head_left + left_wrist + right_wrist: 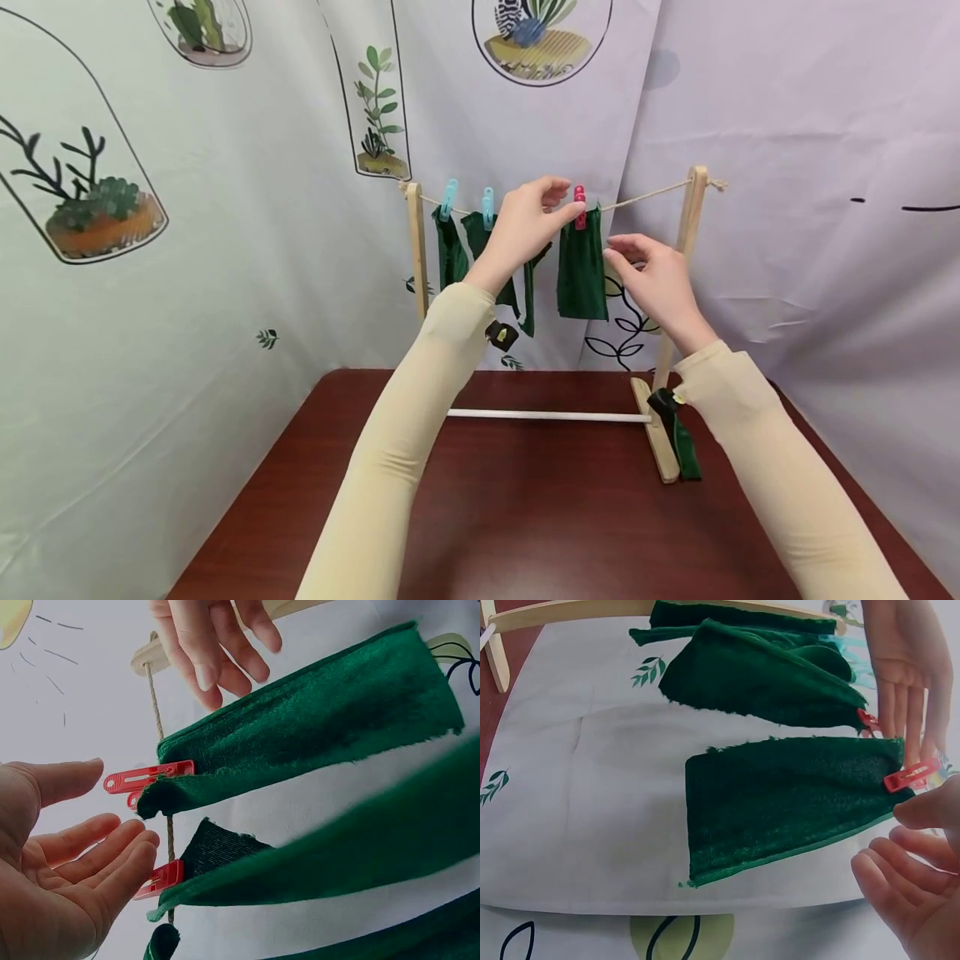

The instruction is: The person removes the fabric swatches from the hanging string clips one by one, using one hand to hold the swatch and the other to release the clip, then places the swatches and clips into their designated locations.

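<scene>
A green velvet cloth (581, 271) hangs from the rope, clipped by a red clothespin (580, 208). My left hand (525, 221) is at that clothespin, and in the left wrist view its thumb and fingers are spread apart with nothing between them. My right hand (656, 279) hovers by the right edge of the same cloth, fingers loosely bent and holding nothing. A second red clothespin (163, 879) clips the neighbouring green cloth (337, 847); my left hand hides it in the head view.
More green cloths (452, 254) hang at left under blue clothespins (488, 208). The rope (648, 197) runs between wooden posts (693, 208); a white rod (551, 415) spans the base. Another green strip (686, 450) lies beside the right foot (656, 433) on the brown table (540, 508).
</scene>
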`<state>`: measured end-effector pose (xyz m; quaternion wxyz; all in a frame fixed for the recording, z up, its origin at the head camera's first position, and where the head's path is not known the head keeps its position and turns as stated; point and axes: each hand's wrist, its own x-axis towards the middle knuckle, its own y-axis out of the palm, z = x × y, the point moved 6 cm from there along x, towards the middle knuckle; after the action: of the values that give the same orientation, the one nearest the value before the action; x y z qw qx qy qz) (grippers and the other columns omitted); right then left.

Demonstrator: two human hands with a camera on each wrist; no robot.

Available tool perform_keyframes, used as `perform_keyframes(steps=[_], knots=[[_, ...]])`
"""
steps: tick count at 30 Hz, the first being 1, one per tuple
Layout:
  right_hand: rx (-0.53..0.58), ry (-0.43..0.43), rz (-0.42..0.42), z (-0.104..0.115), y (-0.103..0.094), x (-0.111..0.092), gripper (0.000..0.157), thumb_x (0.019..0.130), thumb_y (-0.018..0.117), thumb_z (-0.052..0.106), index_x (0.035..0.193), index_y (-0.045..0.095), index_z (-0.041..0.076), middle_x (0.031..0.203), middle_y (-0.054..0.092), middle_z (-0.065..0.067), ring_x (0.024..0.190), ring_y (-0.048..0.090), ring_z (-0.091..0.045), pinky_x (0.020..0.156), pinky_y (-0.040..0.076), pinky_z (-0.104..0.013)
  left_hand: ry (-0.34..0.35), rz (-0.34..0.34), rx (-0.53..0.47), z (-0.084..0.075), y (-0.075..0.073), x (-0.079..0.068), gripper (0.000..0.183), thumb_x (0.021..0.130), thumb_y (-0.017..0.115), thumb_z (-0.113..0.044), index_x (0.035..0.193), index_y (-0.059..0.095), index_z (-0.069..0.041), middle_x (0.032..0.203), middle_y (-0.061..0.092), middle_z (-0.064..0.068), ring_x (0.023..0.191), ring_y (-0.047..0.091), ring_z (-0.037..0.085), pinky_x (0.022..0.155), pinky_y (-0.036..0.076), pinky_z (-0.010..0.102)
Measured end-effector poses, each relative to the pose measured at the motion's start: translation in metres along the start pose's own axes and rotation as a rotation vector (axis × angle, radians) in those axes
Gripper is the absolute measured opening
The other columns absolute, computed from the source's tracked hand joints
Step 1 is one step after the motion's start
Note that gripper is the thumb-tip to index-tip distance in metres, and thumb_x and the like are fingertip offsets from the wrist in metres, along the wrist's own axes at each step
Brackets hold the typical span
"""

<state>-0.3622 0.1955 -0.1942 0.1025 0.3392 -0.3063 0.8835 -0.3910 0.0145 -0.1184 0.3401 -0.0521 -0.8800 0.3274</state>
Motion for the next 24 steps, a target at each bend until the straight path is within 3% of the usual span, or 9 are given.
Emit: perform_keyframes(steps=[5, 12, 24], knots=[[0.004, 0.012, 0.009, 0.0, 0.004, 0.007, 0.04, 0.102, 0.061, 0.033, 0.13, 0.067, 0.006, 0.122, 0.069, -0.016, 0.108, 0.064, -0.028, 0.089, 0.049, -0.045, -0.015, 0.016, 0.001, 0.0, 0.002, 0.008, 0.05, 0.097, 0.069, -0.035, 0.139, 0.06, -0.009, 0.133, 0.065, 0.003, 0.116, 0.062, 0.012, 0.094, 0.05, 0.022], [-0.003, 0.025, 0.009, 0.002, 0.008, 0.019, 0.04, 0.102, 0.06, 0.033, 0.13, 0.066, 0.004, 0.121, 0.069, -0.016, 0.106, 0.064, -0.028, 0.084, 0.05, -0.041, -0.043, 0.047, 0.004, 0.006, 0.004, 0.018, 0.047, 0.098, 0.067, -0.035, 0.135, 0.063, -0.007, 0.129, 0.067, 0.005, 0.115, 0.063, 0.013, 0.092, 0.052, 0.025], [0.011, 0.068, 0.026, 0.007, 0.013, 0.026, 0.042, 0.102, 0.061, 0.033, 0.128, 0.066, 0.0, 0.119, 0.069, -0.019, 0.107, 0.065, -0.031, 0.092, 0.052, -0.048, -0.029, 0.05, -0.011, 0.01, 0.007, 0.023, 0.04, 0.097, 0.07, -0.036, 0.127, 0.07, -0.01, 0.118, 0.071, 0.002, 0.107, 0.065, 0.012, 0.088, 0.052, 0.025]])
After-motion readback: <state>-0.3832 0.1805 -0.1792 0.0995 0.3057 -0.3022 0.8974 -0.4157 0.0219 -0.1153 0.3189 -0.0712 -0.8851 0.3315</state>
